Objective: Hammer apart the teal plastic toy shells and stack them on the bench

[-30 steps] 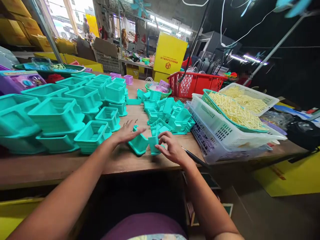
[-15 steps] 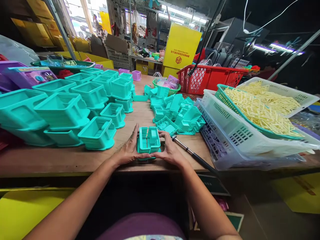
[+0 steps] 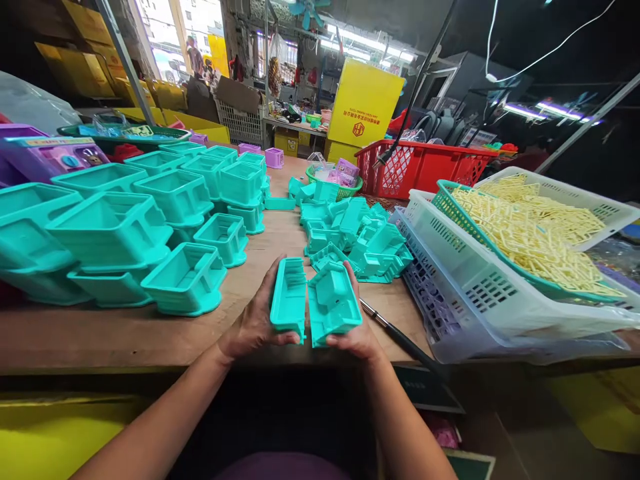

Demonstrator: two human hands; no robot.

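Note:
Two turquoise plastic half-shells are held side by side above the front edge of the wooden table (image 3: pixel 150 340), a narrow gap between them. My left hand (image 3: pixel 253 327) is closed round the left half-shell (image 3: pixel 288 300), its thumb along the near end. In my right hand (image 3: pixel 363 339) sits the right half-shell (image 3: pixel 334 301), which has a boxy step inside and is tilted outward. Just beyond lies a loose pile of turquoise pieces (image 3: pixel 350 223). Joined turquoise boxes (image 3: pixel 185 279) are stacked to the left of my hands.
A rod with a black handle (image 3: pixel 400 340) lies right of my hands. Farther right, stacked white plastic baskets (image 3: pixel 450 260) bear a green basket (image 3: pixel 445 207) of pale yellow sticks. Behind stand a red crate (image 3: pixel 425 167) and a yellow carton (image 3: pixel 365 100).
Half a second ago both hands pressed the two half-shells together as one box on the table. Now they are parted and raised, one in each hand.

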